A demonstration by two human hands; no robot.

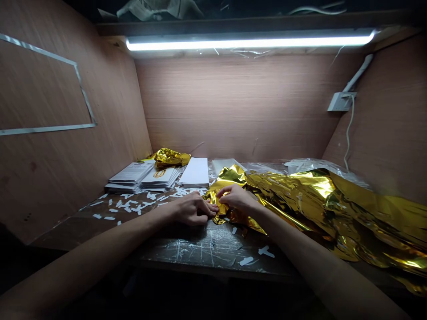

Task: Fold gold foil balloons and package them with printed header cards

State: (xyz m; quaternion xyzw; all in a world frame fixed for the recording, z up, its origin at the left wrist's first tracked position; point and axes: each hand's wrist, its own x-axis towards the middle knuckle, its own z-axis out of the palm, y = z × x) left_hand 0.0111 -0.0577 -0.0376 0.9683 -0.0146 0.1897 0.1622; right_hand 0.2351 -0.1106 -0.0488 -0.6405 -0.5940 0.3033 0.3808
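Foil [231,177] lies at the fingertips of both hands

From my remote seat, on the head view, I see the crumpled gold piece near the middle of the table [187,249], towards its front edge. Its near end sits between the left hand [195,209] and the right hand [236,198], and its shiny peak rises just beyond the right knuckles.

I read the left hand as low and palm down: its fingers lie close together, the tips against the left side of the gold, with the thumb tucked nearer the table edge. On the right, I see the hand arched higher, thumb and forefinger bent narrowly towards each other over the foil. I cannot tell whether either hand actually pinches it.

To the right I have wide gold sheets [333,213] spread behind and beside the right forearm. Left of the hands, white scraps [128,204] litter the surface. Behind them I count a printed stack [131,173], a stack with a gold picture [159,180] and a plain white stack [195,172]. A second gold bundle [170,158] lies at the back, and a bright tube light [250,43] runs overhead.
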